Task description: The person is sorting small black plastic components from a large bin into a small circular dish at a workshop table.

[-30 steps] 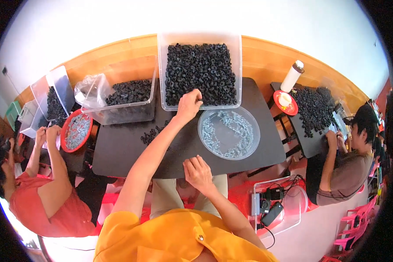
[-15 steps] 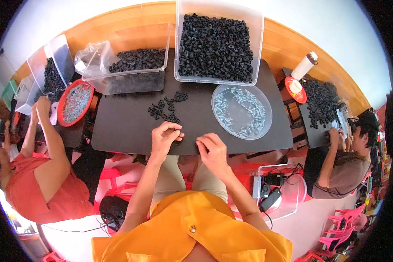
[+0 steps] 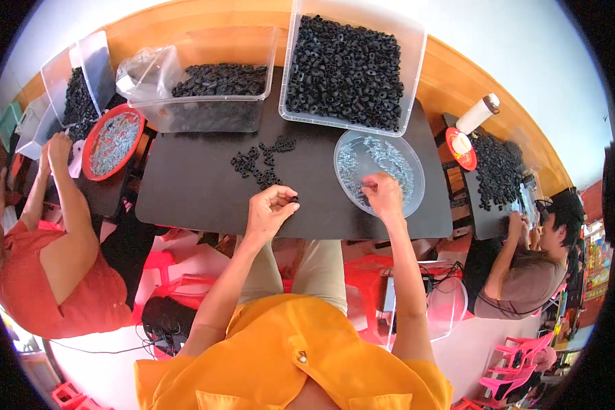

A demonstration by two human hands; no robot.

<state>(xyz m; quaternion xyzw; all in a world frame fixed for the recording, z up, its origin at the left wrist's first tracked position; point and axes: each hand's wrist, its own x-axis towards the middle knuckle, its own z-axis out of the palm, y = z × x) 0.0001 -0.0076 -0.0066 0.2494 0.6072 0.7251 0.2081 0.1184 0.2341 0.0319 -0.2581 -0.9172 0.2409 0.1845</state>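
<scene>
My left hand (image 3: pixel 272 213) is closed in a pinch above the near part of the dark table. Between its thumb and fingertips sits a small black ring-like part (image 3: pixel 294 199). My right hand (image 3: pixel 383 195) reaches over the round clear tray (image 3: pixel 418 198), fingers bent together and pointing down at the small silvery pieces (image 3: pixel 393 158) in it, which look like screws. Whatever those fingertips grip is too small to make out. Just beyond my left hand, a loose cluster of small black parts (image 3: pixel 253 162) lies on the table.
A large clear bin (image 3: pixel 286 109) of black parts stands at the back, beside a second clear bin (image 3: pixel 205 116) holding more. At left, a person in red (image 3: pixel 68 273) works near a red tray (image 3: pixel 138 130). Another person (image 3: pixel 526 273) sits at right by a black pile (image 3: pixel 493 171).
My right hand has moved right and away from me, from the table's near edge to the round tray. My left hand has shifted slightly right, still holding the black part.
</scene>
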